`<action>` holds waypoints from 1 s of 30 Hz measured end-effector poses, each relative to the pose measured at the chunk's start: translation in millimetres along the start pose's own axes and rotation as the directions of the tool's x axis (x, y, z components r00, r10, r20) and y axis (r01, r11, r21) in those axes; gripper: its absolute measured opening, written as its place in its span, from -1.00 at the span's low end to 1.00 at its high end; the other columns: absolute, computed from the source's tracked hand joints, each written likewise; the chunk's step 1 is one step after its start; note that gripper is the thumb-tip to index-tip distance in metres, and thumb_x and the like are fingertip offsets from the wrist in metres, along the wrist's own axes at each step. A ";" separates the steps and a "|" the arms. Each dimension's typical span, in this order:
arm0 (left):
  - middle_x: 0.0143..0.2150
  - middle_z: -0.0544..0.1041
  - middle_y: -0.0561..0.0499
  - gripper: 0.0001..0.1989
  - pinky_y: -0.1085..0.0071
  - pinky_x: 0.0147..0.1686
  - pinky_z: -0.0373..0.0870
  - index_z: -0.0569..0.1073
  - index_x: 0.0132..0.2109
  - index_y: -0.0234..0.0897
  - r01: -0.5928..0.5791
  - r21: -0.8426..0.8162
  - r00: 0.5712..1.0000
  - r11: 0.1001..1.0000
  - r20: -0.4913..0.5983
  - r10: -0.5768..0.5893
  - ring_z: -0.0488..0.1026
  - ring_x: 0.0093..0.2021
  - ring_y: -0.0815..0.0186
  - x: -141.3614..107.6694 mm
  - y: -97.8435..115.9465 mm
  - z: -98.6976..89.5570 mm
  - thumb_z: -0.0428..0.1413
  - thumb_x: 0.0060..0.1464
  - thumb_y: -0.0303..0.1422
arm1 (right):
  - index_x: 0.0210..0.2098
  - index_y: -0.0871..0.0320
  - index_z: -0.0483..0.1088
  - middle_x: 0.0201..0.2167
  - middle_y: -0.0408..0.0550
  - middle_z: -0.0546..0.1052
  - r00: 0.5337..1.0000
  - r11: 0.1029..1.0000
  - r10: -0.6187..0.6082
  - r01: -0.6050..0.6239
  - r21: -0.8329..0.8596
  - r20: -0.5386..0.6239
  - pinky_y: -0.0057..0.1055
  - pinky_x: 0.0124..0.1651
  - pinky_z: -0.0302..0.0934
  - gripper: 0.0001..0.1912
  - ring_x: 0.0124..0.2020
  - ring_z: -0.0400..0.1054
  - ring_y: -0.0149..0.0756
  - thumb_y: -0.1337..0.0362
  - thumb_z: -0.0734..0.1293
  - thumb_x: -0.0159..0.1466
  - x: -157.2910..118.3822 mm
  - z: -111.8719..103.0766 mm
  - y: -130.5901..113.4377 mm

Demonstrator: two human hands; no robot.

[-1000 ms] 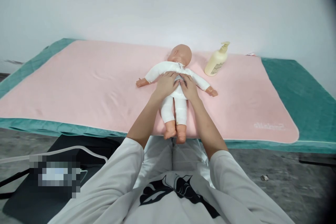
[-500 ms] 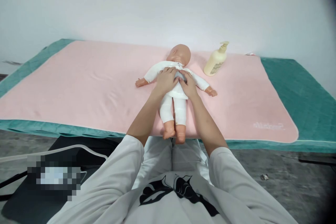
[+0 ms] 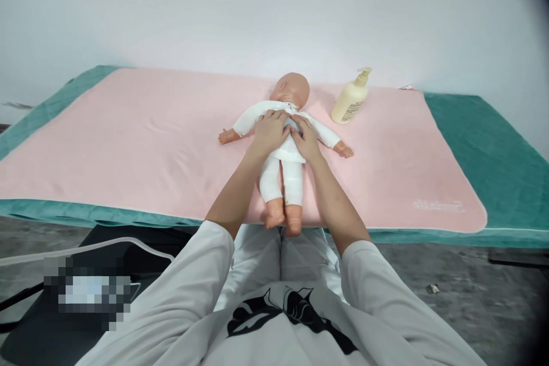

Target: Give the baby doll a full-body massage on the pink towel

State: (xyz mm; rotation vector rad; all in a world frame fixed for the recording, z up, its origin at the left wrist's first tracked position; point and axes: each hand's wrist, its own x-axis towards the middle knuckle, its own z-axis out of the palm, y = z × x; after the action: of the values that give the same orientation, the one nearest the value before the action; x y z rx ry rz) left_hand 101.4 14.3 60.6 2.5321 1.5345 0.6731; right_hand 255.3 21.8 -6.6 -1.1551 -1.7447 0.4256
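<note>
A baby doll in white clothes lies face down on a pink mat, its arms spread and its feet at the mat's near edge. Flat on the left side of its upper back rests my left hand, fingers extended. My right hand lies on the right side of the back, fingers also stretched out, the thumbs close together. A greyish patch of the back shows between the hands. What lies under the palms is hidden.
Right of the doll's head, a cream pump bottle stands on the mat. Beneath the mat is a green cover, with a white wall behind. At lower left is a black chair with a pale cable and a blurred item.
The whole view has shifted very slightly. Both hands remain on the doll's back, with no clear movement against it.
</note>
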 end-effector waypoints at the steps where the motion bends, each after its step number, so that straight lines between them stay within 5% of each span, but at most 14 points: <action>1: 0.29 0.43 -0.17 -0.57 -0.10 0.20 0.24 0.39 0.20 -0.24 -0.001 0.000 1.000 1.000 -0.004 0.001 0.27 0.27 -0.11 1.3 -0.1 0.0 -0.05 0.22 -0.34 | 0.17 0.11 0.38 0.24 0.09 0.41 1.000 1.000 0.009 -0.009 0.003 -0.002 -0.08 0.46 0.05 -0.49 0.31 0.24 -0.17 -0.02 0.14 0.38 1.9 0.5 1.4; 4: 0.27 0.44 -0.18 -0.57 -0.09 0.18 0.26 0.39 0.20 -0.27 0.017 0.011 1.000 1.000 -0.015 -0.017 0.28 0.25 -0.11 7.4 -0.8 0.5 -0.06 0.23 -0.35 | 0.15 0.07 0.39 0.23 0.08 0.41 1.000 0.999 0.025 -0.025 0.031 -0.003 0.04 0.46 0.01 -0.50 0.33 0.21 -0.09 -0.03 0.16 0.36 10.6 2.3 6.7; 19: 0.14 0.52 -0.22 -0.65 -0.09 0.16 0.28 0.47 0.10 -0.28 0.055 0.031 0.998 0.998 -0.024 -0.055 0.29 0.20 -0.12 25.1 -8.2 12.5 -0.05 0.25 -0.34 | 0.11 0.14 0.41 0.14 0.08 0.52 0.997 0.997 0.068 -0.067 -0.026 0.026 -0.05 0.39 0.14 -0.48 0.21 0.35 -0.13 -0.07 0.13 0.40 23.2 3.8 14.8; 26: 0.21 0.50 -0.13 -0.60 -0.05 0.23 0.26 0.46 0.15 -0.26 0.046 -0.031 0.998 0.998 -0.047 -0.047 0.31 0.21 -0.06 19.1 -9.7 9.5 -0.05 0.25 -0.33 | 0.18 0.10 0.34 0.22 0.01 0.46 0.996 0.997 0.079 -0.079 -0.012 0.034 -0.14 0.43 0.08 -0.36 0.26 0.26 -0.22 -0.19 0.03 0.40 15.4 -0.2 4.8; 30: 0.28 0.44 -0.07 -0.59 0.04 0.31 0.21 0.47 0.15 -0.22 -0.004 -0.099 0.994 0.995 -0.109 -0.007 0.32 0.25 0.07 7.1 -14.8 7.7 -0.12 0.31 -0.31 | 0.14 0.11 0.39 0.19 0.05 0.46 0.997 0.999 0.053 -0.054 -0.006 -0.062 -0.17 0.43 0.13 -0.38 0.27 0.27 -0.19 -0.17 0.05 0.39 3.5 -4.9 -2.3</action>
State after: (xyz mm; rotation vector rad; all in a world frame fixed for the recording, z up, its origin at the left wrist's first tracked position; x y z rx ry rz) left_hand 95.3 28.6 51.3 2.4590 1.4954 0.8789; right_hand 258.0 22.7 -0.8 -1.2104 -1.6668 0.4117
